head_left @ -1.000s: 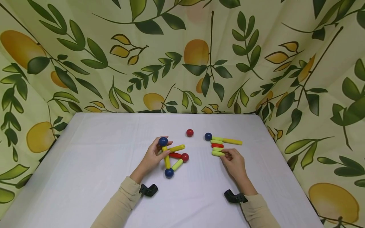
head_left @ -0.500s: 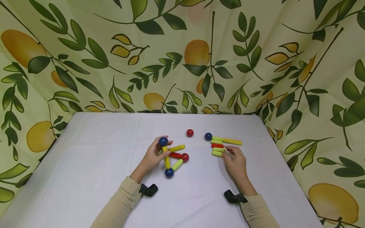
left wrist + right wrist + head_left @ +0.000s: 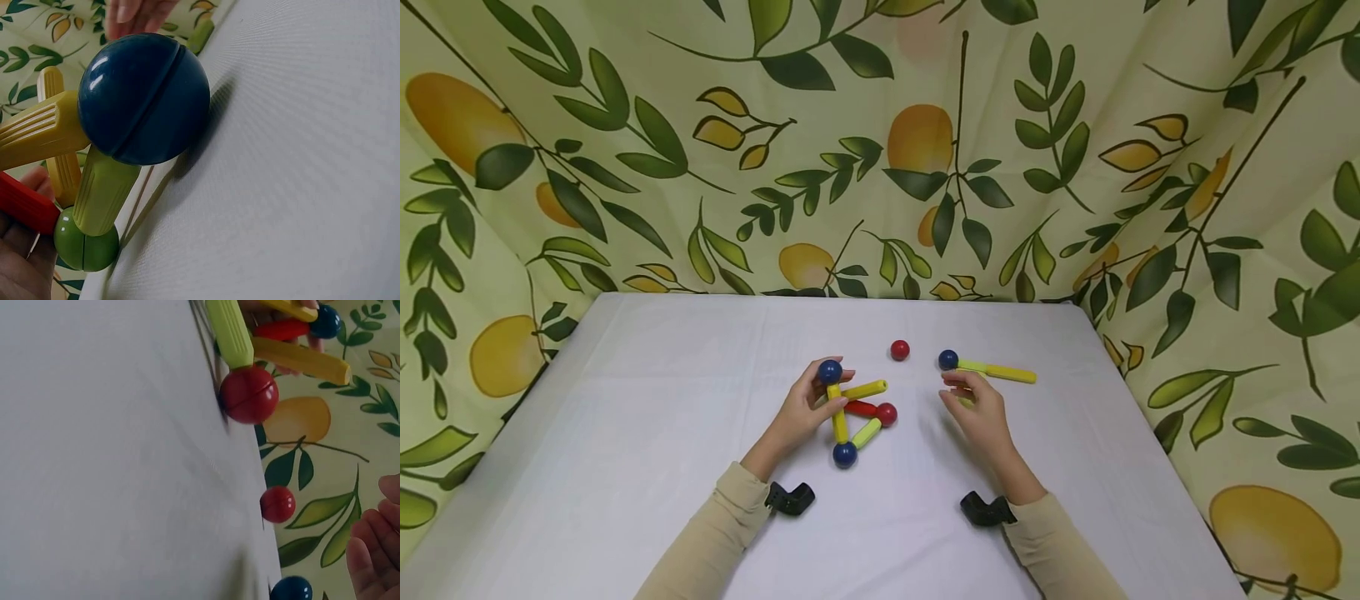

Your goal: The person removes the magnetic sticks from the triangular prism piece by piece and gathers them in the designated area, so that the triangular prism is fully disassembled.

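My left hand (image 3: 805, 412) grips the upper end of a rod-and-ball frame, its thumb on the yellow rod (image 3: 839, 423). Blue balls (image 3: 830, 372) cap that rod's ends; a red ball (image 3: 886, 414) stands at the right corner. The left wrist view also shows a green ball (image 3: 86, 240), a red rod (image 3: 28, 203) and the near blue ball (image 3: 144, 99). My right hand (image 3: 981, 417), fingers relaxed and apart, is over the short rods, hiding most of them. Nothing is visibly gripped by the right hand (image 3: 378, 550) in the right wrist view.
A loose red ball (image 3: 899, 350) lies behind and between the hands. Farther right, a blue ball (image 3: 948, 359) touches a short light-green rod (image 3: 972, 366), with a longer yellow rod (image 3: 1011, 374) in line. Patterned cloth (image 3: 805, 167) hangs behind the white table (image 3: 662, 375).
My right hand has moved left from the right ends of the short rods and now covers most of them. My left hand and the frame have stayed in place.
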Action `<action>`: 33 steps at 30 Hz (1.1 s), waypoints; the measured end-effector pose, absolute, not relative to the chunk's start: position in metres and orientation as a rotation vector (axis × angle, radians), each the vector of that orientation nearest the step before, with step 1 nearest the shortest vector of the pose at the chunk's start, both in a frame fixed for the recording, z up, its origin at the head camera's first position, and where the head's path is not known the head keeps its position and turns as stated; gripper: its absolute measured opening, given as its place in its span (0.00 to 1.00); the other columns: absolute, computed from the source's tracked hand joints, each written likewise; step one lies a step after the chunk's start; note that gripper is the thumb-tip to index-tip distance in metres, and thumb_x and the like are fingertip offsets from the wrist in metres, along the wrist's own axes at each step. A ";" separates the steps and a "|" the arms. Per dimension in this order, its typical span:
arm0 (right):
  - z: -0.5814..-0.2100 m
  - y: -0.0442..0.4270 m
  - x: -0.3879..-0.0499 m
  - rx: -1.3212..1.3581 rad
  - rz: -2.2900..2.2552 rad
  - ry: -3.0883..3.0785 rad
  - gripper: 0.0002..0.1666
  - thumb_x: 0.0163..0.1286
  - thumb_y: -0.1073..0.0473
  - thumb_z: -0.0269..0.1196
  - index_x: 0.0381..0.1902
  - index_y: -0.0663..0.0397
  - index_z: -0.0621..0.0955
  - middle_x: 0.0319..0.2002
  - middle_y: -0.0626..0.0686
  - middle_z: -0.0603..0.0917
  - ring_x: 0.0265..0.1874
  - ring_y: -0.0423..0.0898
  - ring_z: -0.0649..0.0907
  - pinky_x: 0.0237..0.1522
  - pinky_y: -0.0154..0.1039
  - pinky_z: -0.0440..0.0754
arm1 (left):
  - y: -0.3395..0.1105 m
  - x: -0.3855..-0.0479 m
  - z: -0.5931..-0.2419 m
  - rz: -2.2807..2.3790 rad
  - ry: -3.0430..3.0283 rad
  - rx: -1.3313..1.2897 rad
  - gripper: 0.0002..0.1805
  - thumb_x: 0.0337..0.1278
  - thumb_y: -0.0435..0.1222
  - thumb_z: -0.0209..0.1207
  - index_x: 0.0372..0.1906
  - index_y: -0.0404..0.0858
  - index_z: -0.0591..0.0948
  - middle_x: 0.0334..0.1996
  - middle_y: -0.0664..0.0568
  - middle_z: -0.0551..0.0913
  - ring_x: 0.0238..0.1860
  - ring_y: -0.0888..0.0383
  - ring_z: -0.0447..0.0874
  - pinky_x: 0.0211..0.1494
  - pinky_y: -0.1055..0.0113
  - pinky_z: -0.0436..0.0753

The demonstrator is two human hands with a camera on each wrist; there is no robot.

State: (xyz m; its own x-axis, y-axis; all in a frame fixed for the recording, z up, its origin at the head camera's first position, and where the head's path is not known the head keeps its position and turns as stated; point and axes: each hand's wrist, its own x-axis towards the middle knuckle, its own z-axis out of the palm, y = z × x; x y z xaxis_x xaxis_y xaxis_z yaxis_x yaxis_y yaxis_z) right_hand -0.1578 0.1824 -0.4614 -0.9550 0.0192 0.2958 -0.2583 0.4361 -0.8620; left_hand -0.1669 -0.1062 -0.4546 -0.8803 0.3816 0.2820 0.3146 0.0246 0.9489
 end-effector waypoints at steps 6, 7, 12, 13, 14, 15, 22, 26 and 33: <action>-0.454 0.154 -0.162 0.332 1.621 -2.458 0.17 0.61 0.68 0.65 0.49 0.61 0.79 0.48 0.59 0.83 0.48 0.51 0.82 0.51 0.38 0.82 | -0.105 -0.167 -0.456 2.025 2.207 0.744 0.29 0.59 0.25 0.56 0.65 0.29 0.62 0.57 0.28 0.74 0.62 0.39 0.71 0.64 0.77 0.69; -0.450 0.149 -0.160 0.378 1.619 -2.446 0.16 0.61 0.68 0.65 0.48 0.62 0.79 0.48 0.58 0.83 0.48 0.52 0.82 0.50 0.37 0.83 | -0.105 -0.167 -0.456 2.026 2.207 0.746 0.29 0.59 0.25 0.56 0.65 0.29 0.62 0.57 0.28 0.74 0.62 0.39 0.71 0.64 0.77 0.69; -0.426 0.126 -0.152 0.517 1.672 -2.464 0.18 0.63 0.70 0.62 0.51 0.69 0.77 0.50 0.64 0.81 0.50 0.58 0.81 0.51 0.48 0.82 | -0.104 -0.167 -0.456 2.020 2.214 0.741 0.30 0.59 0.25 0.57 0.65 0.30 0.62 0.56 0.28 0.74 0.62 0.40 0.72 0.64 0.77 0.69; -0.422 0.122 -0.150 0.539 1.677 -2.474 0.18 0.63 0.70 0.62 0.51 0.70 0.77 0.50 0.65 0.81 0.51 0.58 0.81 0.52 0.50 0.82 | -0.104 -0.167 -0.456 2.019 2.216 0.738 0.30 0.59 0.25 0.57 0.65 0.30 0.62 0.56 0.28 0.74 0.61 0.40 0.72 0.64 0.77 0.69; -0.420 0.119 -0.149 0.546 1.682 -2.488 0.18 0.63 0.70 0.61 0.52 0.69 0.77 0.51 0.64 0.81 0.51 0.58 0.81 0.52 0.51 0.81 | -0.104 -0.167 -0.455 2.018 2.216 0.739 0.30 0.59 0.25 0.56 0.66 0.30 0.62 0.56 0.28 0.74 0.61 0.40 0.72 0.63 0.77 0.69; -0.419 0.116 -0.149 0.553 1.681 -2.504 0.18 0.64 0.70 0.61 0.52 0.69 0.77 0.51 0.64 0.81 0.51 0.58 0.81 0.52 0.52 0.81 | -0.104 -0.167 -0.455 2.017 2.217 0.739 0.30 0.59 0.25 0.56 0.66 0.30 0.62 0.56 0.28 0.74 0.61 0.39 0.72 0.63 0.77 0.69; -0.419 0.105 -0.145 0.534 1.607 -2.569 0.16 0.63 0.70 0.62 0.50 0.66 0.80 0.47 0.61 0.84 0.47 0.55 0.83 0.49 0.50 0.83 | -0.105 -0.165 -0.454 2.004 2.217 0.724 0.30 0.60 0.26 0.56 0.66 0.30 0.61 0.57 0.28 0.74 0.62 0.39 0.71 0.64 0.78 0.68; -0.419 0.103 -0.144 0.499 1.606 -2.568 0.16 0.62 0.70 0.63 0.49 0.65 0.80 0.46 0.60 0.84 0.46 0.54 0.83 0.48 0.47 0.84 | -0.105 -0.165 -0.453 1.996 2.223 0.712 0.29 0.60 0.26 0.56 0.66 0.30 0.61 0.57 0.29 0.74 0.62 0.40 0.71 0.64 0.78 0.68; -0.420 0.101 -0.143 0.434 1.618 -2.564 0.13 0.62 0.71 0.63 0.45 0.66 0.80 0.44 0.60 0.84 0.44 0.53 0.84 0.46 0.43 0.84 | -0.105 -0.165 -0.452 1.993 2.228 0.713 0.29 0.60 0.26 0.56 0.65 0.30 0.62 0.57 0.29 0.74 0.62 0.40 0.72 0.64 0.78 0.68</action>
State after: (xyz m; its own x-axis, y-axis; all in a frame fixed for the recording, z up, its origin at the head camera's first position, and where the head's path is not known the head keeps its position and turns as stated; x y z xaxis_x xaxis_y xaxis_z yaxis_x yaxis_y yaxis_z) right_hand -0.1426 0.1015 -0.4198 -0.9568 -0.1952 0.2157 -0.2787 0.4025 -0.8720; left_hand -0.1654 -0.1052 -0.4522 -0.8901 0.3802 0.2513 0.2920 0.0522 0.9550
